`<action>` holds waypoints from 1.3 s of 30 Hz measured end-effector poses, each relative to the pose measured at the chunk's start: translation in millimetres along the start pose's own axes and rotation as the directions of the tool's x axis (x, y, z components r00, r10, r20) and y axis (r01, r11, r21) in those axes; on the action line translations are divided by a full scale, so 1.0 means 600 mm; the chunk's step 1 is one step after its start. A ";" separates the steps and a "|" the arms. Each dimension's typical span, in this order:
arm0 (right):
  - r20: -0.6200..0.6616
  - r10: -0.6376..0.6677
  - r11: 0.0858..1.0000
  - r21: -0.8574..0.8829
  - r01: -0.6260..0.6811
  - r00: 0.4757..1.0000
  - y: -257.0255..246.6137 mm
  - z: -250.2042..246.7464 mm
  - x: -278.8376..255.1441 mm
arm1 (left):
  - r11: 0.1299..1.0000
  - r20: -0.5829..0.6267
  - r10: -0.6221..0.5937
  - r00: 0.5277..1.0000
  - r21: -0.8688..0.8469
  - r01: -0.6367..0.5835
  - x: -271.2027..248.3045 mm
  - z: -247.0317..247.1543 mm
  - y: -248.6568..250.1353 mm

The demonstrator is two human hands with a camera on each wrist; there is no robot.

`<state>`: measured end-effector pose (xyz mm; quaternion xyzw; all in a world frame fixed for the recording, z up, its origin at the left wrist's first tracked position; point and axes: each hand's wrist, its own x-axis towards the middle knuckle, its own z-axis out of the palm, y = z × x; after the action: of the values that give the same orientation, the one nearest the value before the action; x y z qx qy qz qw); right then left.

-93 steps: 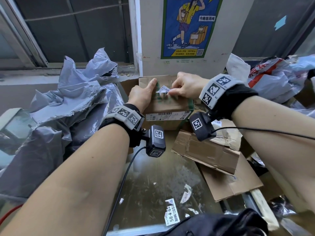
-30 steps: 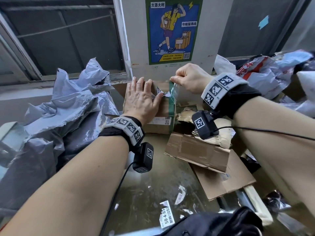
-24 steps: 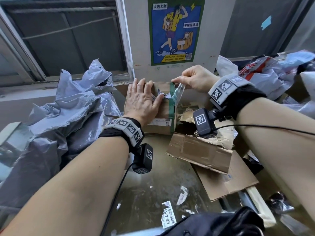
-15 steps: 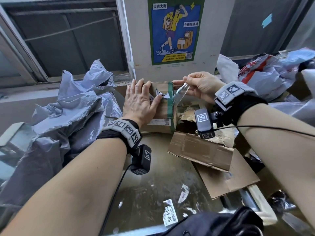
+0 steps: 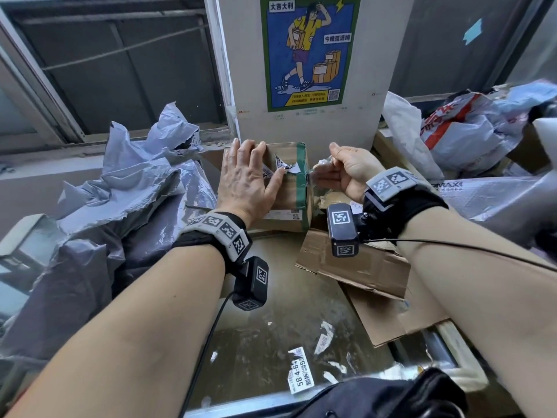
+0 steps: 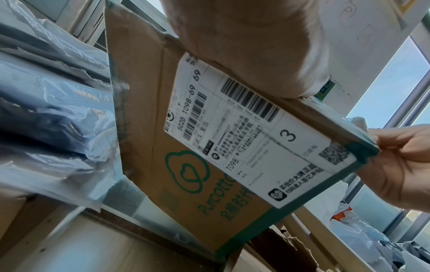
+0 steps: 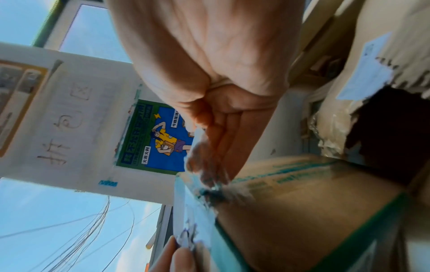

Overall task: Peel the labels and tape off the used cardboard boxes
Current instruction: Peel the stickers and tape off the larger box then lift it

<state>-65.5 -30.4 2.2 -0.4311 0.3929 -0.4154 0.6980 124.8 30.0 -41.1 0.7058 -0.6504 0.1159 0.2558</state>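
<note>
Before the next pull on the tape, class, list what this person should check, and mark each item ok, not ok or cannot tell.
1. Cardboard box pinned: ok, left hand lies flat on its top.
2. Clear tape gripped: ok, right hand pinches it at the box's right edge.
3. Tape fully free of the box: cannot tell.
4. Top label gone: not ok, torn scraps remain.
5. Side shipping label gone: not ok, it is whole.
6. Green edge tape gone: not ok.
</note>
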 end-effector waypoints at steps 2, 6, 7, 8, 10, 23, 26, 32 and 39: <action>-0.039 0.036 0.998 0.050 -0.034 0.999 0.011 0.002 0.000 | 1.000 -0.011 0.006 1.000 -0.005 -0.006 -0.002 0.000 -0.001; -0.056 0.070 0.996 0.063 -0.066 0.996 0.015 0.007 0.001 | 0.999 -0.018 0.021 1.000 -0.029 -0.022 -0.005 0.000 -0.008; -0.054 0.078 0.996 0.050 -0.076 0.995 0.014 0.009 0.001 | 0.999 -0.018 0.023 1.000 -0.037 -0.024 -0.006 0.000 -0.010; -0.054 0.089 0.995 0.040 -0.087 0.995 0.014 0.010 0.002 | 0.999 -0.019 0.026 0.999 -0.045 -0.027 -0.007 0.000 -0.010; -0.055 0.115 0.993 0.030 -0.113 0.992 0.016 0.013 0.004 | 0.998 -0.020 0.033 0.999 -0.058 -0.034 -0.010 0.000 -0.012; 0.082 0.317 0.947 0.023 -0.320 0.945 0.037 0.043 0.022 | 0.990 -0.025 0.034 0.999 -0.140 -0.037 -0.035 -0.008 -0.033; 0.134 0.328 0.943 0.007 -0.332 0.935 0.042 0.046 0.023 | 0.986 -0.024 0.017 1.000 -0.166 -0.021 -0.040 -0.011 -0.041; 0.054 0.216 0.974 0.062 -0.219 0.975 0.036 0.069 0.031 | 0.960 0.138 -0.158 0.978 -0.212 0.185 -0.020 -0.044 -0.023; 0.158 0.276 0.958 -0.128 -0.258 0.948 0.030 0.057 0.027 | 0.955 0.378 -0.244 0.893 -0.065 0.288 0.000 -0.052 0.019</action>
<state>-24.5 -31.0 -6.6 -0.4447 0.4067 -0.2565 0.7557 118.8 45.8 -12.7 0.7808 -0.5895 -0.0925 0.1853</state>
